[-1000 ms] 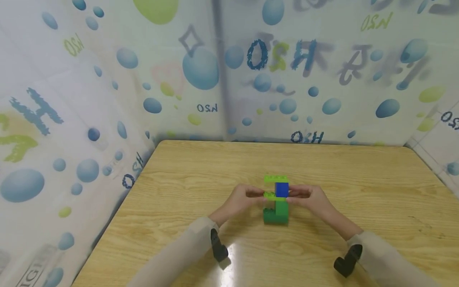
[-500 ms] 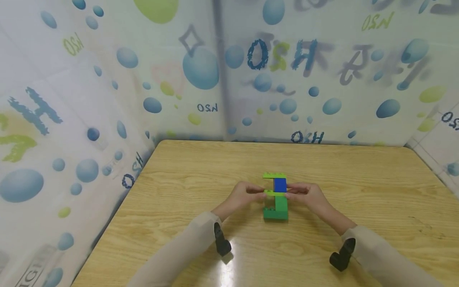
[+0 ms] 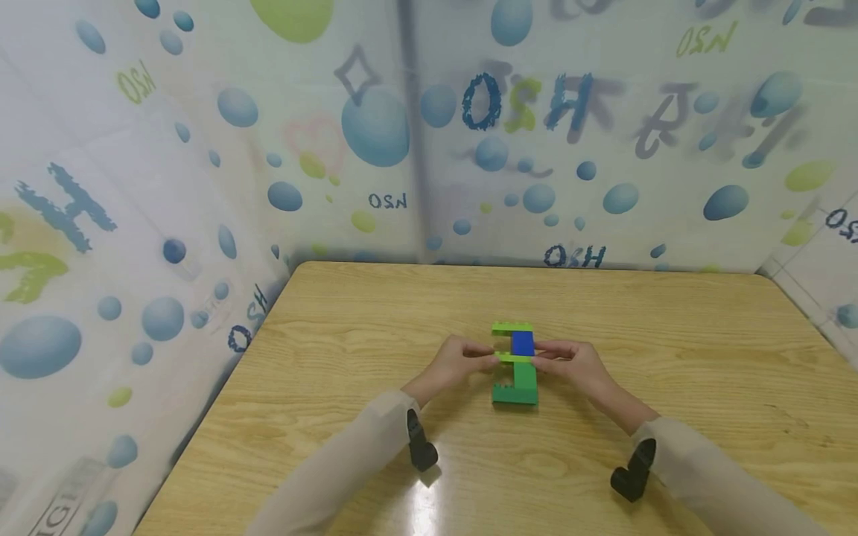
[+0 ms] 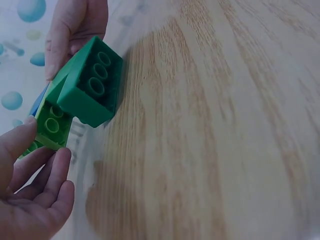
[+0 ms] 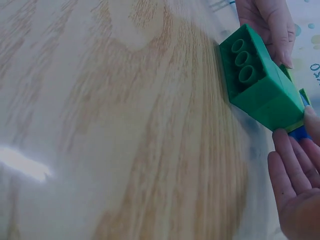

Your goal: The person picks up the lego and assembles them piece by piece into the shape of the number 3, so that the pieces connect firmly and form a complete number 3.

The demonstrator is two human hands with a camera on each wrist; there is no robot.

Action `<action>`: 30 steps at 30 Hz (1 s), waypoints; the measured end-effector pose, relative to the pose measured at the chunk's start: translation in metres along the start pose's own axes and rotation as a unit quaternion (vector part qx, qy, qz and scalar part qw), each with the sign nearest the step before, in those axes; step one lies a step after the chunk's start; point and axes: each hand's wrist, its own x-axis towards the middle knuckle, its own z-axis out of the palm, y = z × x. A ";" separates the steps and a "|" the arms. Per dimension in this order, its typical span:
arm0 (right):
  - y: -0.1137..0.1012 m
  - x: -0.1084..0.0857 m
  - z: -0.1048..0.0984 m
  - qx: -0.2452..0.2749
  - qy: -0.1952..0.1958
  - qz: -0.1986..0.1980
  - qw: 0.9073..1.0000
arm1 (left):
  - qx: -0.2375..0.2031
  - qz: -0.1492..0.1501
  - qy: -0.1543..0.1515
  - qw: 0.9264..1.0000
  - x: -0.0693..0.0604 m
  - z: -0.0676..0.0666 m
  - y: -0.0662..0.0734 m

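Observation:
Both hands hold a stack of toy building bricks between them, raised off the table. In the head view it runs from a dark green brick (image 3: 514, 397) at the bottom through a smaller green brick (image 3: 525, 375), a lime plate (image 3: 508, 357) and a blue brick (image 3: 523, 343) to a second lime plate (image 3: 512, 327) on top. My left hand (image 3: 454, 365) pinches the left end of the middle lime plate. On the other side, my right hand (image 3: 578, 366) grips the stack around the blue brick. Both wrist views show the bottom brick's hollow underside (image 4: 102, 74) with round tubes.
The wooden table (image 3: 375, 313) stretches out on all sides beneath the stack. Behind it and to the left hangs a pale curtain (image 3: 442, 171) printed with bubbles and letters. A black wrist camera (image 3: 421, 445) sits on each sleeve.
The stack and both hands have shifted slightly upward in the head view, away from me. The stack appears to lean back more, and the hands keep the same grip.

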 end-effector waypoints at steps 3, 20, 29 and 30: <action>0.001 0.002 0.001 -0.002 0.001 0.002 1.000 | -0.006 0.003 0.002 1.000 0.001 0.001 -0.001; 0.005 0.008 0.002 0.020 -0.004 0.011 1.000 | 0.013 -0.013 0.002 1.000 0.007 0.003 0.000; 0.007 0.010 0.002 0.030 -0.015 0.008 0.999 | 0.033 -0.021 0.007 0.999 0.007 0.005 0.002; 0.007 0.010 0.002 0.030 -0.015 0.010 0.999 | 0.034 -0.021 0.007 0.999 0.007 0.005 0.002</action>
